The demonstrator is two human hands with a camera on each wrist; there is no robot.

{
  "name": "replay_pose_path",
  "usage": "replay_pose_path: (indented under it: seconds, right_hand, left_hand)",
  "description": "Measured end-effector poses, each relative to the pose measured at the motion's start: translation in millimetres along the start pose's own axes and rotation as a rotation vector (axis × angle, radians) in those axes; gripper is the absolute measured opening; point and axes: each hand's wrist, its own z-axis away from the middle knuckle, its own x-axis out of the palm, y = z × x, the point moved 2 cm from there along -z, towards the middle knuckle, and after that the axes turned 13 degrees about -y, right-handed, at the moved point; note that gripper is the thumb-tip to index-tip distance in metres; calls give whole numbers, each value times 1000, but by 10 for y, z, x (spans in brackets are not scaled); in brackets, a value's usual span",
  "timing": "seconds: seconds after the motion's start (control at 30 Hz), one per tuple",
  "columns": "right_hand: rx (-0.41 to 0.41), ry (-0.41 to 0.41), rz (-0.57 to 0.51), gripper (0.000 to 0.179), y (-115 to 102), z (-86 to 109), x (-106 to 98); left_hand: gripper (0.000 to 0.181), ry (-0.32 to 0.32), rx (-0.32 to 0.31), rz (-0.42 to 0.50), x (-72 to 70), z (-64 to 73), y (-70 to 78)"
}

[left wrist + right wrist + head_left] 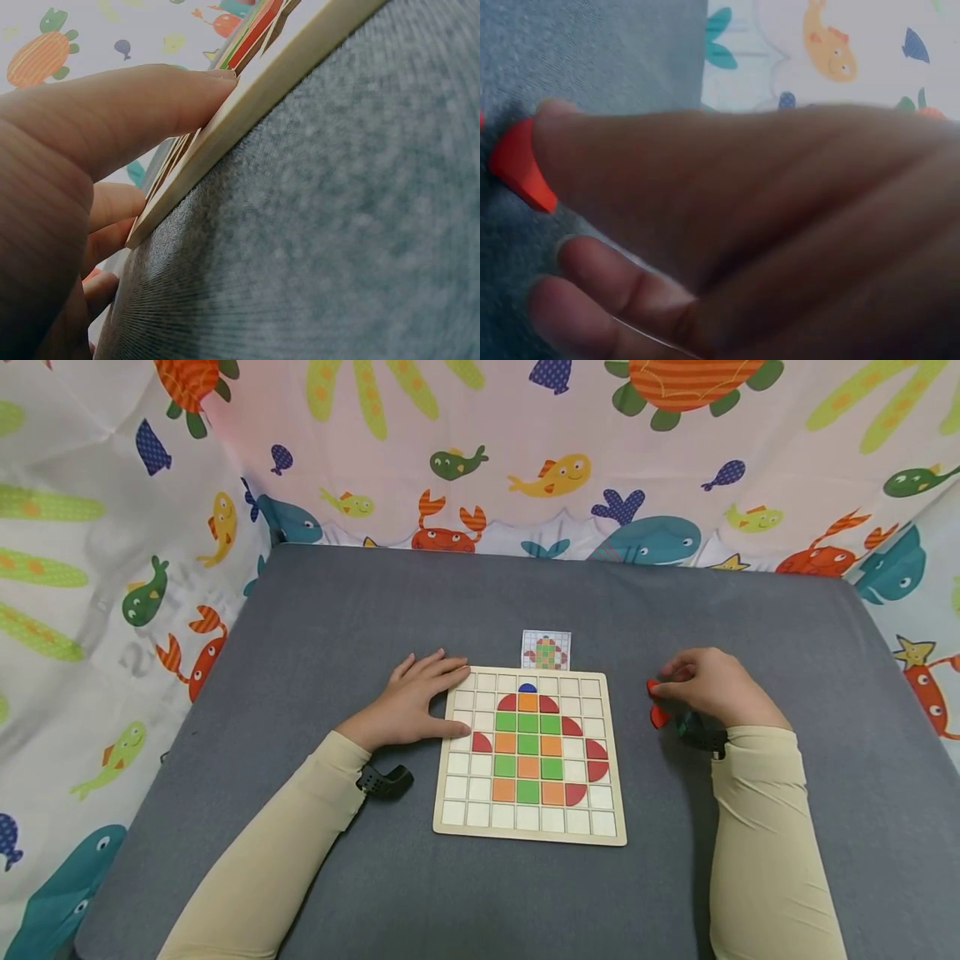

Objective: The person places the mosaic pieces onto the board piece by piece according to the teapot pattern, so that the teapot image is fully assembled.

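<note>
A wooden grid board (454, 812) lies on the table, with red quarter-round, green square, orange square and blue half-round pieces in its cells. My left hand (408, 702) rests on its upper left corner, fingers spread and thumb (172, 94) laid over the left edge. Right of the board, my right hand (708, 685) pinches a red quarter-round piece (521, 165) at the thumb tip; the index fingertip is hidden in the right wrist view. Close below that hand, another red piece (658, 717) is on the grey cloth.
A small pattern card (546, 650) lies against the board's top edge, showing a similar coloured figure. Grey cloth (360, 610) covers the table. A sea-animal curtain (495, 435) hangs behind and at the sides. Each wrist wears a black camera strap (385, 782).
</note>
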Motion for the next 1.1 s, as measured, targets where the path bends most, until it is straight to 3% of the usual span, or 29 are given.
replay_pose_path:
  seconds: [0.43,0.6,0.77,0.93,1.1]
  right_hand:
    - [-23,-41,-27,27,-78,-103,88]
    - [-53,-21,-17,19,-173,-73,99]
    - [-83,-6,-24,18,-392,-31,148]
    - [-111,-41,-41,19,-670,11,223]
    - [-198,-48,-11,14,-956,41,328]
  left_hand:
    - [96,-5,-7,-2,-6,7,3]
    - [96,-4,0,4,0,15,3]
    - [96,-5,1,8,0,26,11]
    - [96,-9,-2,5,-4,22,9]
    - [96,-8,1,7,-5,18,9]
